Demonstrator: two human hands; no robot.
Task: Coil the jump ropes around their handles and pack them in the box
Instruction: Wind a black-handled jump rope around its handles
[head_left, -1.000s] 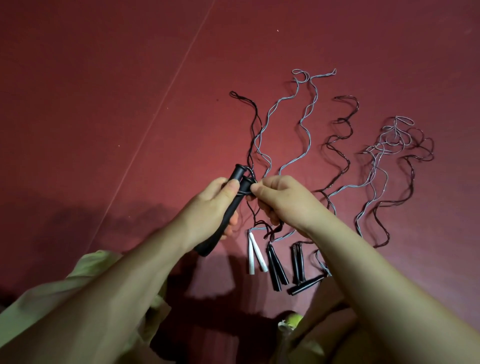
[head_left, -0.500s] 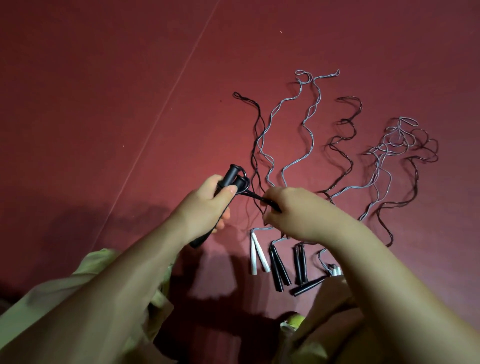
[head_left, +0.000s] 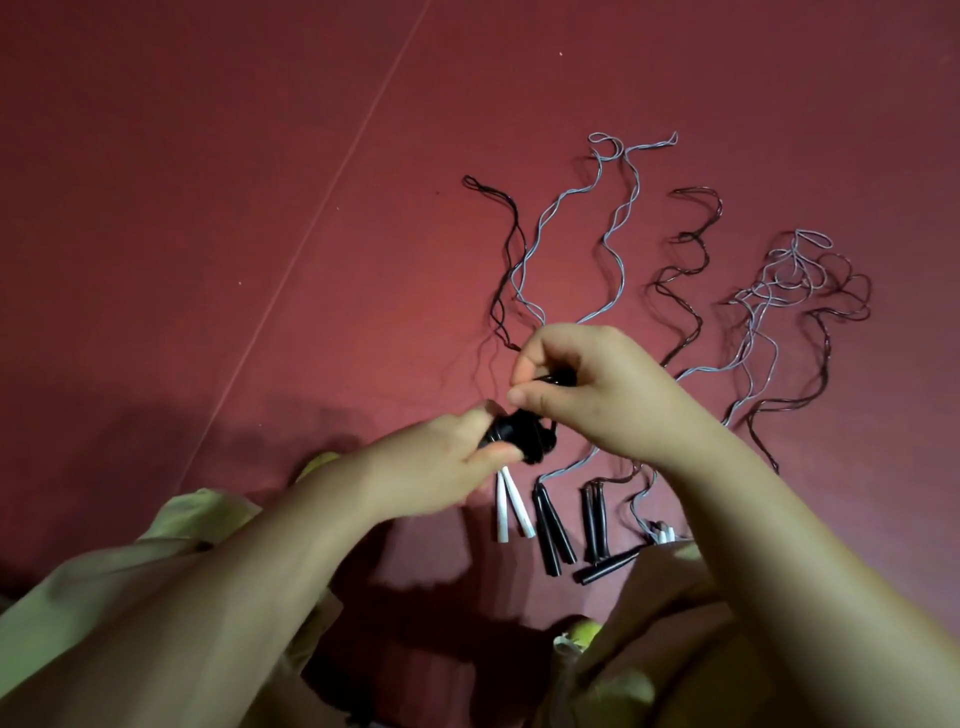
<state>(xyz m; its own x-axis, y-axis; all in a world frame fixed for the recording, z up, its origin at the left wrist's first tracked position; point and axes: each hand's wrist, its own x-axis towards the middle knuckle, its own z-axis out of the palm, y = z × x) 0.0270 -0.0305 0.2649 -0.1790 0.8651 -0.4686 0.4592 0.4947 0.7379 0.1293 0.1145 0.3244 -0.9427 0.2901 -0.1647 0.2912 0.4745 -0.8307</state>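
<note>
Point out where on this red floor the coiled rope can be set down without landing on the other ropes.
Free: the broad red floor left of the leftmost wavy black rope, on both sides of the thin pale floor line. Crowded: everything right of that rope, where black and grey cords sprawl, and the row of white handles and black handles below the hands.

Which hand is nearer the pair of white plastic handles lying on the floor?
Left. The left hand sits just above the pair of white plastic handles, nearly overlapping them. The right hand is higher and further right.
</note>
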